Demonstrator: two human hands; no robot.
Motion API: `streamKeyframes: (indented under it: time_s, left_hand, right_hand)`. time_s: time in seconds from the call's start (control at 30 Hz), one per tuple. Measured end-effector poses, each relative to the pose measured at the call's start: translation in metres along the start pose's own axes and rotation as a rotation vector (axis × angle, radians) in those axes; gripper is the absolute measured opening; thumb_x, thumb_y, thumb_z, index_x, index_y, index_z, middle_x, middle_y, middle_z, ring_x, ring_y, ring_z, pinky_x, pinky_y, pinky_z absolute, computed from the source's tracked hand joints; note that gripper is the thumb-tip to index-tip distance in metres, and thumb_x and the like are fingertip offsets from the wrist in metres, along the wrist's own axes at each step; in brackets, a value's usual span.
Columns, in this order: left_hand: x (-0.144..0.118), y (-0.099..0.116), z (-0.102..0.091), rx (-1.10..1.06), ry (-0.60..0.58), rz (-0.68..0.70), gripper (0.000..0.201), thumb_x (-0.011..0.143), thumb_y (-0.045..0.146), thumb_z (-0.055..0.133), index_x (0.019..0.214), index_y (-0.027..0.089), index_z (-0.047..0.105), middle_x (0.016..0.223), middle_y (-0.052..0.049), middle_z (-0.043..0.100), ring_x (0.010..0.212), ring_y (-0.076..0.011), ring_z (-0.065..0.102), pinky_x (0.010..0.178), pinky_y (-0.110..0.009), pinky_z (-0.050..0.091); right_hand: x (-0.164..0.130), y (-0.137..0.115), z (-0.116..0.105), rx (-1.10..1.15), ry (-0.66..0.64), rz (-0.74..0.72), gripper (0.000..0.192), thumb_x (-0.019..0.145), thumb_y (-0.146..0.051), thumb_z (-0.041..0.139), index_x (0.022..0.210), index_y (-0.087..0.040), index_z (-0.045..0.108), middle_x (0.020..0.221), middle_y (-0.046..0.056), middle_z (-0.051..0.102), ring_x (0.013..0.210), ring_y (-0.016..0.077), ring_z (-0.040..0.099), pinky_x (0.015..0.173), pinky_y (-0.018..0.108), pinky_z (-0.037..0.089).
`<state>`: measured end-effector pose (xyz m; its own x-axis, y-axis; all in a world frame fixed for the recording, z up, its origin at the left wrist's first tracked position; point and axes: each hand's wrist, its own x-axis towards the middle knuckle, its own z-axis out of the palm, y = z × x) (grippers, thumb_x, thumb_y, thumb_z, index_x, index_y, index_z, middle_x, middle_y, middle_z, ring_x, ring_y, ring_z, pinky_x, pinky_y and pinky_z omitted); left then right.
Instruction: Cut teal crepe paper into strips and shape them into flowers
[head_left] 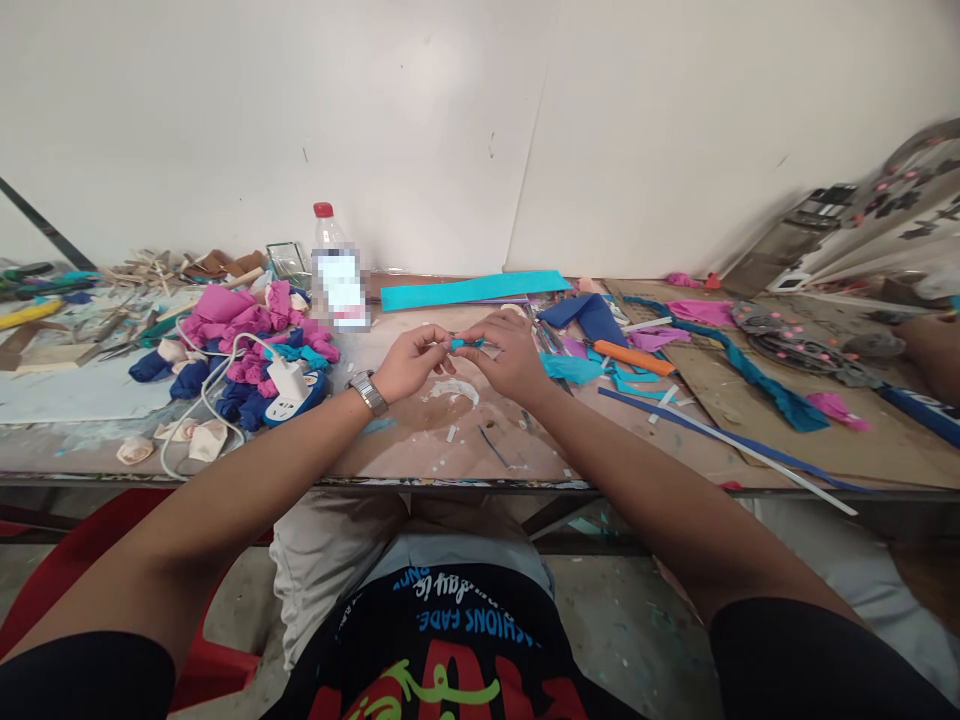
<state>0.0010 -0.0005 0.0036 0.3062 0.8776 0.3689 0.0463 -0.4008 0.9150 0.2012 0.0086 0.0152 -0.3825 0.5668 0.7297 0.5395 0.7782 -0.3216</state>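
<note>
Between my two hands, above the table (397, 445), is a small turquoise piece (466, 343) that looks like crepe paper. My left hand (414, 362), with a watch on its wrist, pinches its left end. The fingers of my right hand (511, 352) are closed on its right end, and they partly hide it. Just behind my hands lies a long turquoise crepe paper strip (472, 290). Below them on the tabletop is a whitish ring-shaped mark (454, 392).
To the left, pink and blue crepe paper flowers (217, 305) crowd a power strip (296, 400) with a white cable. A red-capped bottle (323, 212) stands behind a phone. An orange-handled tool (635, 358) and paper strips lie right. A person's hand (930, 350) is far right.
</note>
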Motion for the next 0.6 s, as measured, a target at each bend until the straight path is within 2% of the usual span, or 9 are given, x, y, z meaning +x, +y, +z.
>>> streamKeyframes:
  time_s: [0.3,0.37,0.53,0.6]
  left_hand:
    - [0.0,-0.0023,-0.0022,0.011,0.042,-0.023,0.02,0.09,0.035,0.059,0.085,0.016,0.058,0.079,-0.002,0.066,0.064,-0.012,0.07,0.061,-0.022,0.051]
    - [-0.0012,-0.0028,-0.0031,0.079,0.064,0.019,0.018,0.09,0.035,0.06,0.088,0.017,0.059,0.079,-0.002,0.067,0.066,-0.0128,0.07,0.062,-0.023,0.051]
    - [-0.0061,0.0011,-0.0039,0.406,0.118,0.199,0.014,0.088,0.031,0.065,0.092,0.018,0.065,0.073,-0.001,0.068,0.063,-0.013,0.067,0.061,-0.023,0.049]
    - [-0.0071,0.0033,-0.0038,0.462,0.118,0.26,0.013,0.087,0.03,0.064,0.091,0.018,0.067,0.075,-0.002,0.069,0.062,-0.0121,0.064,0.061,-0.023,0.049]
  right_hand:
    - [0.0009,0.003,0.0004,0.022,0.021,-0.014,0.029,0.091,-0.052,0.069,0.093,-0.023,0.075,0.094,0.004,0.075,0.1,0.0244,0.06,0.094,0.042,0.037]
    - [0.0008,0.003,0.0006,0.026,0.03,-0.017,0.029,0.089,-0.052,0.071,0.093,-0.024,0.076,0.092,0.003,0.075,0.1,0.0245,0.06,0.093,0.042,0.037]
    - [0.0003,0.0038,0.0019,0.033,0.052,-0.019,0.03,0.084,-0.054,0.075,0.088,-0.024,0.076,0.088,0.003,0.075,0.098,0.0249,0.06,0.093,0.043,0.038]
    - [0.0003,0.0042,0.0024,0.035,0.065,-0.027,0.03,0.083,-0.054,0.076,0.086,-0.024,0.075,0.087,0.003,0.075,0.097,0.0248,0.06,0.091,0.043,0.038]
